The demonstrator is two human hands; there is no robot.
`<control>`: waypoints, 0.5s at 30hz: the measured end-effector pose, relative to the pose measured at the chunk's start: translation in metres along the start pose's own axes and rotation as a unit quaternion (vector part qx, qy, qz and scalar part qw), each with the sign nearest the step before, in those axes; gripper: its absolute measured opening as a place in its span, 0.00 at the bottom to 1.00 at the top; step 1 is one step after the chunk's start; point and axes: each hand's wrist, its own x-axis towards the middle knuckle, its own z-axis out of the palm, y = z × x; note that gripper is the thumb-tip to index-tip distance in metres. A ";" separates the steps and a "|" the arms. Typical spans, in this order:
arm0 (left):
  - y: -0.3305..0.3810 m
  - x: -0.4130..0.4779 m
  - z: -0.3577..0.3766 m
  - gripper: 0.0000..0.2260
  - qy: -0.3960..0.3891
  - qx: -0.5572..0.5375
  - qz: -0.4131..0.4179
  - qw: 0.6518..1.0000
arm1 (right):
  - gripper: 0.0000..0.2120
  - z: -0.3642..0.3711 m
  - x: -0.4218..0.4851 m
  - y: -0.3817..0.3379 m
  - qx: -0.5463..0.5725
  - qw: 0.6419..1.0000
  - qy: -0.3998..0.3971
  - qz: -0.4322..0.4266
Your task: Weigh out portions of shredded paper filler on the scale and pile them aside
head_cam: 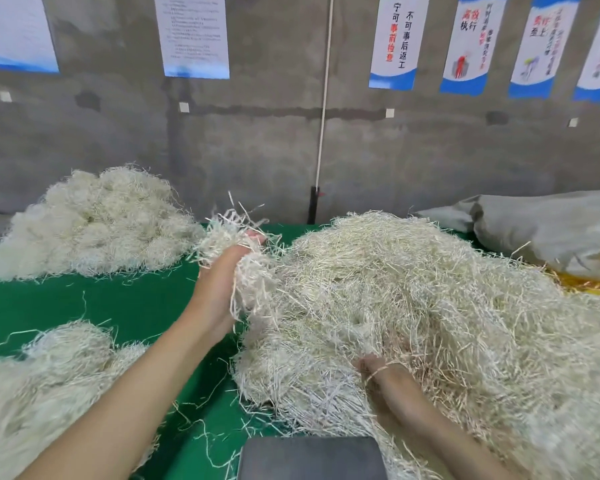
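The scale (312, 459) sits nearest; the left hand (219, 292) clutches shredded paper (252, 275); the right hand (385, 375) is buried in the pile (447, 289), grip hidden.

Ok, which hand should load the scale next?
Left, I'd say. The left hand grips a lifted clump of filler, while the right hand is sunk in the big pile. The scale looks bare.

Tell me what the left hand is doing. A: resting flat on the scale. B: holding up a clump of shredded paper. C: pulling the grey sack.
B: the left hand grips a clump of shredded paper, raised beside the big pile, clear of the scale.
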 end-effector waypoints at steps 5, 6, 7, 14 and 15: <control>0.023 -0.020 -0.001 0.24 0.022 0.094 0.032 0.995 | 0.18 -0.007 -0.026 -0.024 0.089 0.995 0.020 -0.038; 0.027 -0.024 -0.001 0.24 0.024 0.173 0.050 0.983 | 0.17 -0.006 -0.033 -0.025 0.032 0.995 0.066 -0.066; 0.028 -0.028 -0.003 0.23 0.020 0.255 0.065 0.965 | 0.15 -0.005 -0.039 -0.026 -0.017 0.989 0.111 -0.096; 0.019 -0.047 -0.003 0.05 -0.087 0.556 0.205 0.801 | 0.30 0.006 -0.084 -0.042 0.084 0.950 0.222 -0.205; 0.015 -0.044 -0.001 0.07 -0.091 0.592 0.208 0.773 | 0.32 0.015 -0.090 -0.050 0.050 0.947 0.217 -0.234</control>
